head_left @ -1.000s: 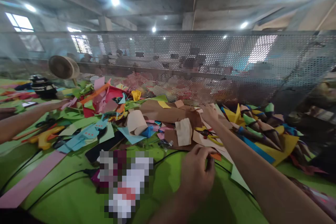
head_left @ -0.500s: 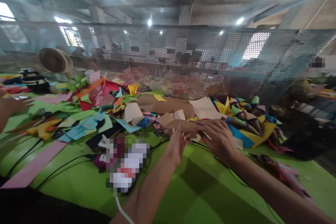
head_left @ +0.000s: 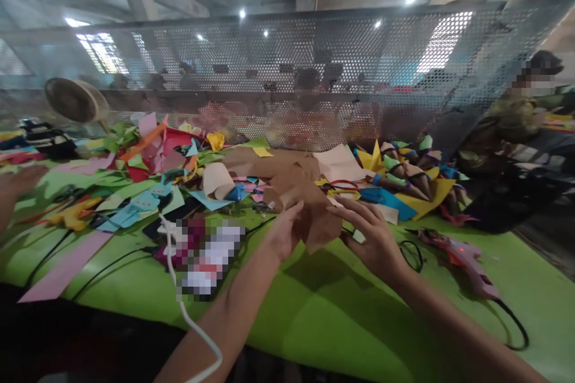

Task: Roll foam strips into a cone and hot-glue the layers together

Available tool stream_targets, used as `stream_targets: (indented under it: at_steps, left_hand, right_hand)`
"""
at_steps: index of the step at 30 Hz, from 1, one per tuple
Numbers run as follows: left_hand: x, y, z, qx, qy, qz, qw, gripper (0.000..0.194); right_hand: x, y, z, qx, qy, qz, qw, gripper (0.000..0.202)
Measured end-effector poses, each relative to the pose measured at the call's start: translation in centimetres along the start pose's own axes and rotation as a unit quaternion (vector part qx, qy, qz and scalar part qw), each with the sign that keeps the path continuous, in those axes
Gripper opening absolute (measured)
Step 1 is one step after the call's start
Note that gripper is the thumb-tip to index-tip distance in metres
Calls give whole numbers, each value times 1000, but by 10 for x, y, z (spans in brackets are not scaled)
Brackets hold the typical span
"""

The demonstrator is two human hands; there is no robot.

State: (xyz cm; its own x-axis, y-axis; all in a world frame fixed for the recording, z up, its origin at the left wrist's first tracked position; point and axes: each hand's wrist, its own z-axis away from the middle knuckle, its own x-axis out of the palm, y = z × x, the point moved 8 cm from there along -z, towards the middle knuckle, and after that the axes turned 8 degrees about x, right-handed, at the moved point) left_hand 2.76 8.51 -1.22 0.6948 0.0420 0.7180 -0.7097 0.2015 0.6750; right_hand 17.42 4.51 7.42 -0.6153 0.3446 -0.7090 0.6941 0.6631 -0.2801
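Note:
Brown paper (head_left: 314, 212), folded or creased, is held above the green table near the middle of the view. My left hand (head_left: 286, 230) grips its left edge between thumb and fingers. At the paper's right side is my right hand (head_left: 366, 233), its fingers spread and slightly bent, the fingertips close to the edge. Behind the paper lie a larger brown sheet (head_left: 269, 163), a cream sheet (head_left: 339, 163) and a curled beige roll (head_left: 217, 181).
A pink glue gun (head_left: 469, 260) lies right, a yellow one (head_left: 74, 215) left. A phone (head_left: 213, 260) with a white cable sits front left. Paper cones (head_left: 408, 176) stand behind right. Another person's hand (head_left: 22, 182) shows at the left edge. A mesh panel (head_left: 269, 84) runs behind.
The brown paper has turned so its broad face shows, with a point hanging down. My right hand has moved off it slightly to the right. The head view has tilted down.

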Motion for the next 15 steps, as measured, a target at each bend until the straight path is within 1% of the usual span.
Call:
stream_targets:
  at_steps: [2,4,6,9,10,12,15]
  left_hand:
    - [5,-4,2,-14,-31,-1,999,25]
    - [7,-7,3,-18,-43,-6,999,23]
    - [7,-9,4,-23,-60,-22,998,23]
    - [10,-9,4,-26,-91,-36,995,29]
    - [10,-8,4,-25,-90,-36,995,31]
    - [6,-6,2,-19,-65,-37,997,30]
    - [2,-3,1,2,-38,-51,998,26]
  right_hand:
    - [-1,4,0,8,-4,-13,1000,52]
    - [-2,4,1,7,-6,-24,1000,49]
    - [-3,2,1,-3,-9,-39,999,38]
    - [-3,-2,1,-18,-9,-73,997,20]
    - [-2,-3,1,-19,-10,-88,996,17]
    - [-1,-3,1,-12,-12,-122,992,14]
    - [2,6,2,31,-7,-163,986,14]
